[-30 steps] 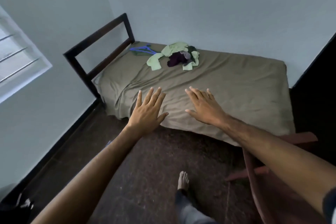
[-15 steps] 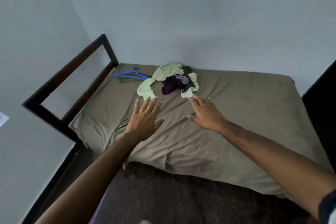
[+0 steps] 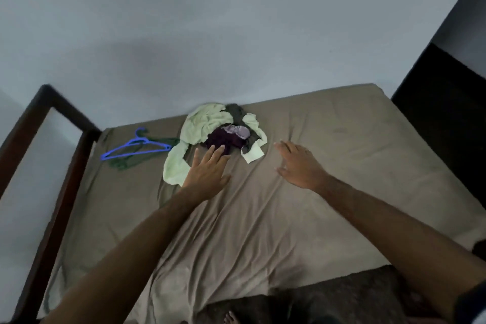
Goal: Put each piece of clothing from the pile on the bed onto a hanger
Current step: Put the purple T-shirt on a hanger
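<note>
A small pile of clothes [image 3: 210, 126] lies at the far side of the bed [image 3: 302, 192], against the wall: a pale green garment, a dark purple one, a lilac one and a dark grey one. Left of the pile lies a blue hanger [image 3: 136, 148] on top of a dark green hanger. My left hand [image 3: 207, 168] reaches out with straight fingers, its fingertips at the near edge of the pile by the purple garment. My right hand [image 3: 297, 163] hovers open over the sheet just right of the pile. Neither hand holds anything.
The bed has an olive-brown sheet and a dark wooden frame [image 3: 52, 166] at its left end. A pale wall runs behind it. Dark furniture [image 3: 447, 113] stands at the right. Dark floor [image 3: 342, 297] and my toes show at the bottom.
I have moved closer to the bed and both hands have advanced toward the pile. My left fingertips now reach the pile's near edge; the right hand has come level with the pile's right side.
</note>
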